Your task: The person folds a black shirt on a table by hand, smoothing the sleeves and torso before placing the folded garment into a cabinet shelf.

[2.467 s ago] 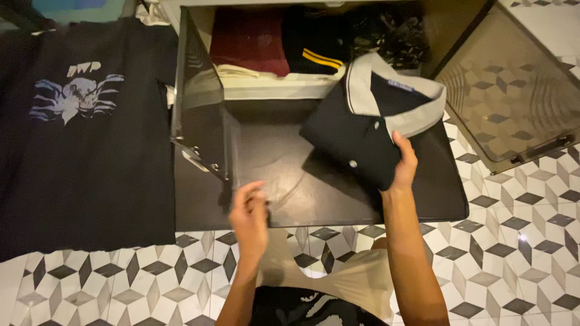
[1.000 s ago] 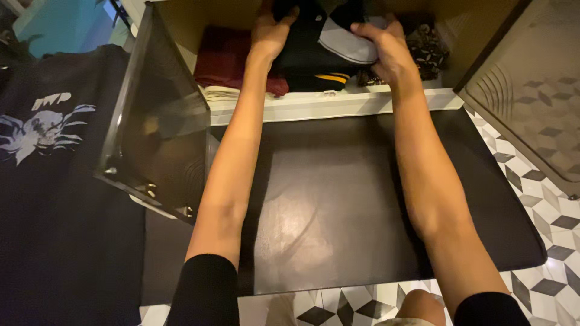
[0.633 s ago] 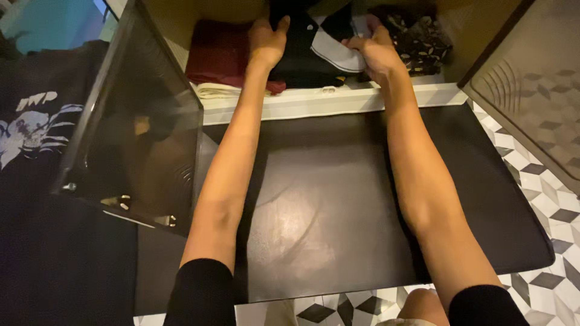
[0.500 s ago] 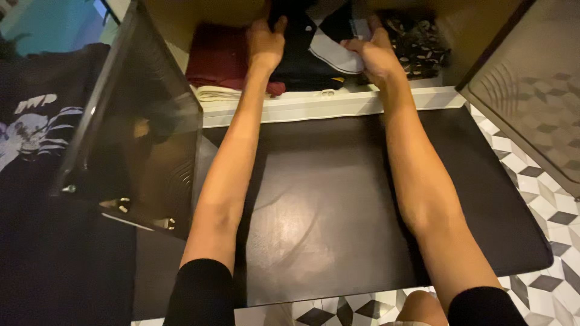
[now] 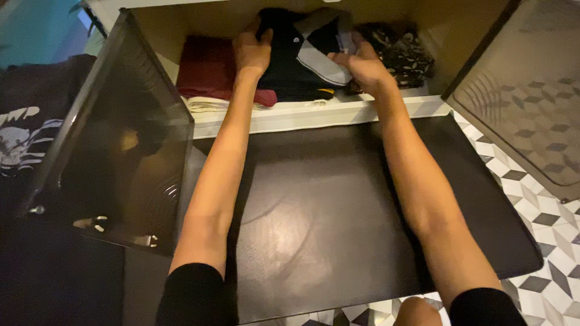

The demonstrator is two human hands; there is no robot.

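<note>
Printed black T-shirt (image 5: 24,139): flat, far left. Smoked clear door panel (image 5: 115,163): hard, glossy, swung open. Maroon folded garment (image 5: 208,69): soft, inside cabinet. Left hand (image 5: 252,51): fingers closed on left edge of folded dark polo shirt (image 5: 290,60). Polo: grey collar, soft cloth, between both hands atop stack, long axis running away from person. Right hand (image 5: 362,63): gripping collar side. Patterned garment (image 5: 399,54) just right. Black mat (image 5: 314,217): smooth, glossy.

The folded black polo shirt (image 5: 290,60) with its grey collar lies flat at the top centre of the frame, atop a stack, under my fingers at both sides.
</note>
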